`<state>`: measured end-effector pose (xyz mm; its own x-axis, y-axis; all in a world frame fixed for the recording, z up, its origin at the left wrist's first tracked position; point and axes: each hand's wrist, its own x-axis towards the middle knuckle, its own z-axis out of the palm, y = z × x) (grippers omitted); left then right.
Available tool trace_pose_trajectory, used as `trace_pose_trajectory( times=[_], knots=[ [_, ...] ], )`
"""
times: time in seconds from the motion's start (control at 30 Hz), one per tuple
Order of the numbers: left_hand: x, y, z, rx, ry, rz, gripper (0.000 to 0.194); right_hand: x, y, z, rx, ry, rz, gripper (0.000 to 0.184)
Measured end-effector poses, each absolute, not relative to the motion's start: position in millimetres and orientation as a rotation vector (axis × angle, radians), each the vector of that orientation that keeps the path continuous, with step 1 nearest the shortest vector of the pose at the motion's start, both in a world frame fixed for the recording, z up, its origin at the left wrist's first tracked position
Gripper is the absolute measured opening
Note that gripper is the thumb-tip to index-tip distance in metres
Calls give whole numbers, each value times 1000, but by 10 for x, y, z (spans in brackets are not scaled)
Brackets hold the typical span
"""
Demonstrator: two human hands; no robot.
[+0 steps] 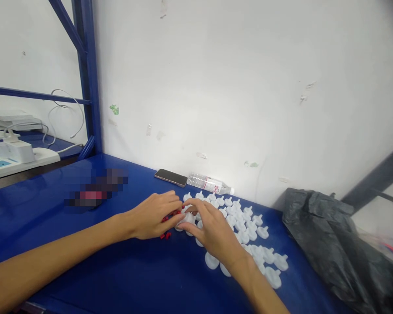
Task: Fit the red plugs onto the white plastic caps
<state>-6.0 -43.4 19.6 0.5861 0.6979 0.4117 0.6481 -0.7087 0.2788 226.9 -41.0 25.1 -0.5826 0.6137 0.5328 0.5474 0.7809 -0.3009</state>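
Observation:
My left hand [155, 214] is closed, its fingertips meeting at the edge of a white disc-shaped piece; what they pinch is hidden. Small red pieces [165, 235] lie beneath and beside those fingers. My right hand [212, 229] curves its thumb and fingers around the white piece [185, 219], close above the table. Right of and behind both hands spread many white round pieces with short stems [240, 224], funnel-like in shape. A few more of these lie under my right forearm.
On the blue table [144, 274], a phone [170, 177] and a clear plastic bottle [209, 183] lie along the wall. A black plastic bag [327, 235] slumps at right. Blurred-out dark items [98, 192] sit at left, near a power strip [22, 163] and a blue frame post [91, 78].

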Motion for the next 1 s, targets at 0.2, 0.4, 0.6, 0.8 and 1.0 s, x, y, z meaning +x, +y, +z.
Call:
trace_pose_trajectory(
  times=[0.2,0.4,0.6,0.8,1.0],
  knots=[
    [3,-433,136,2503,1113,907,42,2263,-395,257,-728,-2249,-116,35],
    [130,-400,101,2222,1128,1009,47,2222,-406,290,-605,-2157,-386,21],
    [78,-402,68,2369,1142,1044,40,2201,-388,263,-576,-2162,-513,17],
    [22,-434,104,2439,1083,1040,27,2206,-396,268,-578,-2155,-562,14],
    [129,-384,79,2230,1036,1161,49,2150,-438,294,-592,-2117,-669,18]
  ],
)
